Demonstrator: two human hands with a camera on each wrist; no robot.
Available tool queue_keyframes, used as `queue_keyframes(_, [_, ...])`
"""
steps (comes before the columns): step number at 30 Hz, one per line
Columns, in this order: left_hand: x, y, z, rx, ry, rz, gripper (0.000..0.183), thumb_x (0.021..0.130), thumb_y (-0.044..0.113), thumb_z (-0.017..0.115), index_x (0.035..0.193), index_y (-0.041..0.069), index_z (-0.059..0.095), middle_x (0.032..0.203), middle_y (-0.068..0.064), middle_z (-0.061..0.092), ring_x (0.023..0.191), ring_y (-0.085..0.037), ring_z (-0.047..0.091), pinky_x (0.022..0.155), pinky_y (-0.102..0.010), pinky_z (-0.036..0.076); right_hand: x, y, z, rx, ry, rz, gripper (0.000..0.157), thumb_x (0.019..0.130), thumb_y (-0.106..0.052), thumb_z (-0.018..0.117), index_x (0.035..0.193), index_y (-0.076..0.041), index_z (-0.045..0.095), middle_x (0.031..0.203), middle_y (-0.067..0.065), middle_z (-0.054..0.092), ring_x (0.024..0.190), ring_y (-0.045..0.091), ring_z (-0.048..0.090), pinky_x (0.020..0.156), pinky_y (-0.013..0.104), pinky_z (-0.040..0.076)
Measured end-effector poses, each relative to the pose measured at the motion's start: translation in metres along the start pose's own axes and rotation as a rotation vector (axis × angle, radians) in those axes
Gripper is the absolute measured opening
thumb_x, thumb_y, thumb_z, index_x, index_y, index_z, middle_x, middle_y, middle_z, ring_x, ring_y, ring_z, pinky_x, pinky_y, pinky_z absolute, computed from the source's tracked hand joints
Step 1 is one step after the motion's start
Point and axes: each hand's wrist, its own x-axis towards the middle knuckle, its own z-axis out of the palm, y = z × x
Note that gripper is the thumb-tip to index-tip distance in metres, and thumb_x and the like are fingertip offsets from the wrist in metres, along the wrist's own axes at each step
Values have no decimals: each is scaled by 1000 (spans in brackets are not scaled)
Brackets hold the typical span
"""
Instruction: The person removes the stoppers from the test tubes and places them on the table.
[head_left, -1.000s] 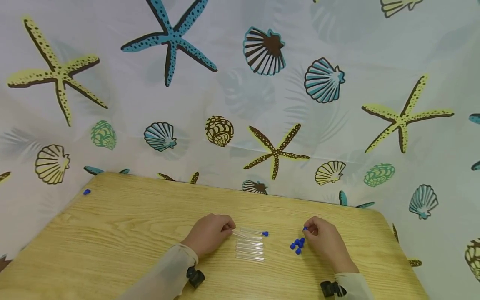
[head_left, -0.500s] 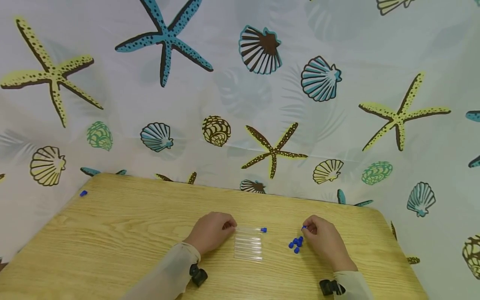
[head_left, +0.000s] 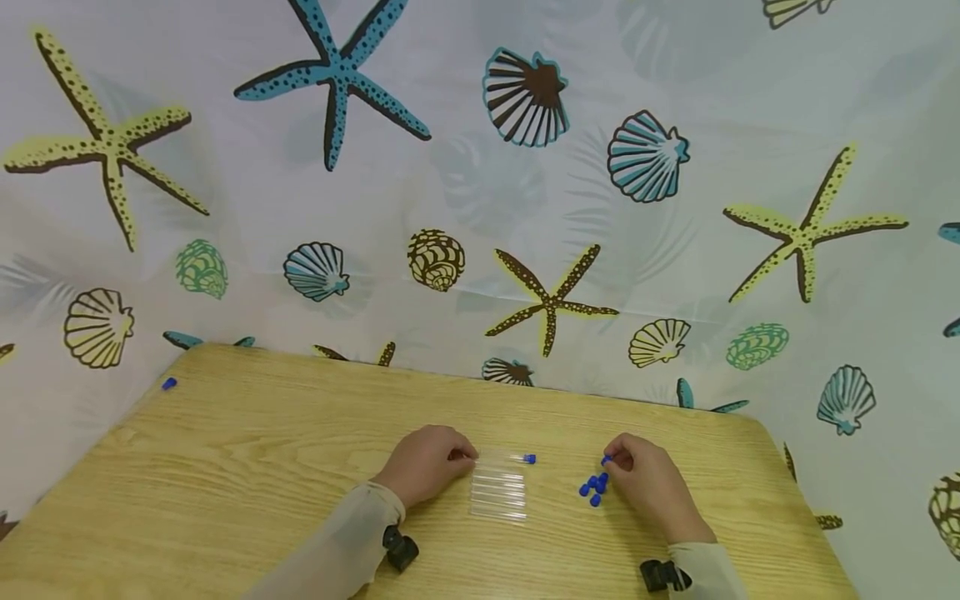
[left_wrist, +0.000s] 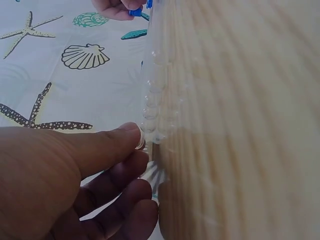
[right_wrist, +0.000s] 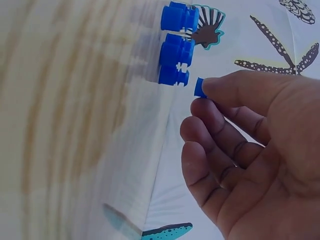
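My left hand [head_left: 426, 463] pinches the rounded end of a clear test tube [left_wrist: 140, 138] between thumb and forefinger, at the far end of the row. Beside it lies a tube with a blue stopper [head_left: 530, 459] in its right end. Several uncapped clear test tubes [head_left: 498, 492] lie parallel on the table, nearer to me. My right hand [head_left: 649, 482] pinches a small blue stopper [right_wrist: 199, 87] between thumb and forefinger. Just left of that hand, several loose blue stoppers [head_left: 595, 487] lie in a cluster.
The wood-grain table [head_left: 247, 467] meets a hanging cloth [head_left: 375, 200] printed with shells and starfish at its back and sides. One more blue stopper [head_left: 169, 383] lies far off at the table's back left corner.
The left hand has shifted slightly right and straightened its tilted tube in line with the row. The right hand keeps its stopper in nearly the same place.
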Motion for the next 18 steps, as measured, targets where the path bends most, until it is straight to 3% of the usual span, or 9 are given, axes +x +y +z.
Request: queue_keyframes(18, [4,-3,5,33,-32,37,13,99,18,72,107,17,82,104,3,76,99,-19,71,89,-43,58,0,1,1,-6,10,-61,5,95,-9,74,97,-12,73,86,-6,67,77,9,59,74,34,53])
